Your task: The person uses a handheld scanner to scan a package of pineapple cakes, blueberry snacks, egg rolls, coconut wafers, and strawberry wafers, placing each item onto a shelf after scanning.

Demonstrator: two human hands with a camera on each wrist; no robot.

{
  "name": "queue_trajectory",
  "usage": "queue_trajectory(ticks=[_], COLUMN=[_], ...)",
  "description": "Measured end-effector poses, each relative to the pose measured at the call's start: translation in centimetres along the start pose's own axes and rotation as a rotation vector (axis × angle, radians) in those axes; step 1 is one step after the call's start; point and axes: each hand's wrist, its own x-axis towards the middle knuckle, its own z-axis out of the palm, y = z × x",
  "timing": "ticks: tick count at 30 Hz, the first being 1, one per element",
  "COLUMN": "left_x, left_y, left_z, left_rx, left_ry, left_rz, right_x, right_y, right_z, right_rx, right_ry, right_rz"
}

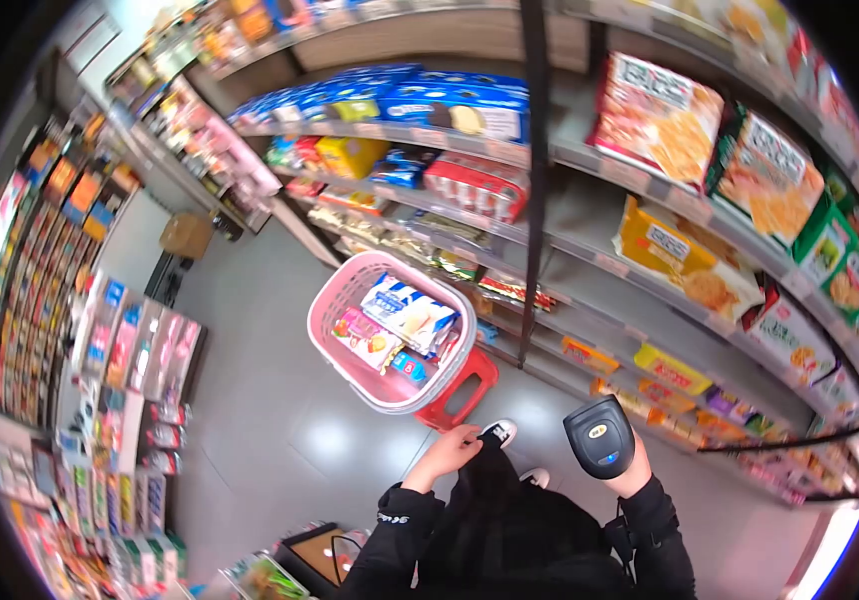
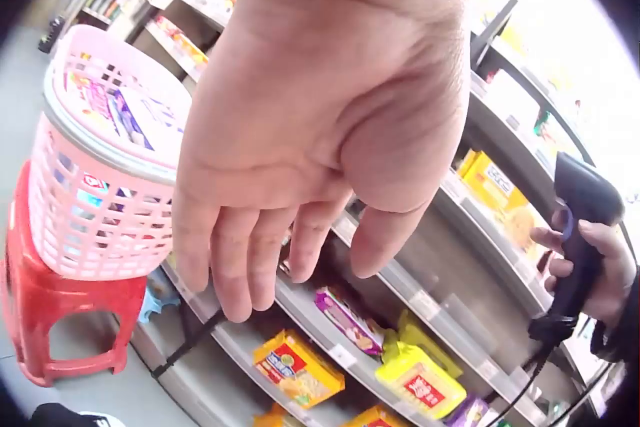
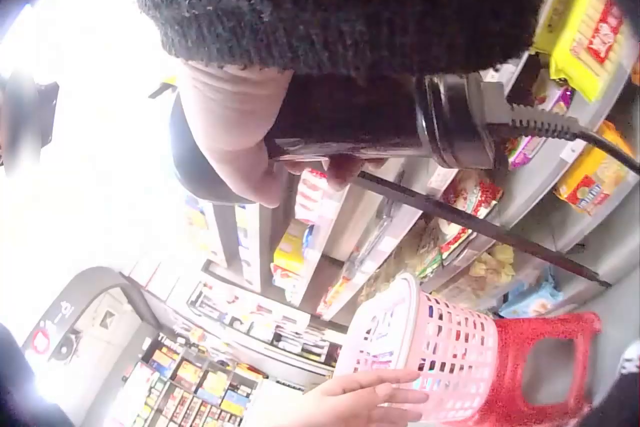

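Observation:
The right hand (image 1: 635, 470) grips a black handheld scanner (image 1: 600, 437) by its handle; the right wrist view shows fingers wrapped round it and a cable from its end. Held low, the left hand (image 1: 453, 452) is empty, and in the left wrist view the palm and loose fingers of this hand (image 2: 310, 147) show. Just ahead of it, a pink basket (image 1: 335, 352) stands on a red stool (image 1: 482, 375). Inside the basket lie a blue-and-white package (image 1: 410, 312), a pink package (image 1: 365, 340) and a small blue item (image 1: 410, 366).
Shelves with blue boxes (image 1: 455, 105) and large biscuit packs (image 1: 658, 120) curve along the front and right, crossed by a dark upright post (image 1: 536, 200). More goods racks (image 1: 135, 350) stand at the left. A crate (image 1: 322, 552) is near the bottom, beside the person.

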Motion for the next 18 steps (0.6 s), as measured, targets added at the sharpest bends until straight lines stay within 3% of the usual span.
queue_trajectory(ticks=[4,11,13,15,18], left_x=[-0.2,-0.5,-0.2,0.7,2.1], left_y=[-3.6,-2.5,-2.7,-3.3,-4.3], left_z=[-1.1,-4.2,-5.2,-5.9,-7.2], left_rx=[-0.096,-0.293,-0.310,-0.625,-0.748], left_ry=[0.165,0.415,0.411,0.493,0.605], left_rz=[0.066,-0.001,-0.046,-0.045,-0.067], right_x=[0.0,-0.2,-0.2,0.0,0.6], right_y=[-1.4,-2.7,-2.8,-3.1,-2.9], right_z=[0.3,0.2,0.4,0.7,0.9], right_rx=[0.050,-0.056,-0.021,-0.019,-0.026], right_ry=[-0.014,-0.053,-0.026,-0.038,-0.026], right_rz=[0.012,-0.069,0.012,0.029,0.036])
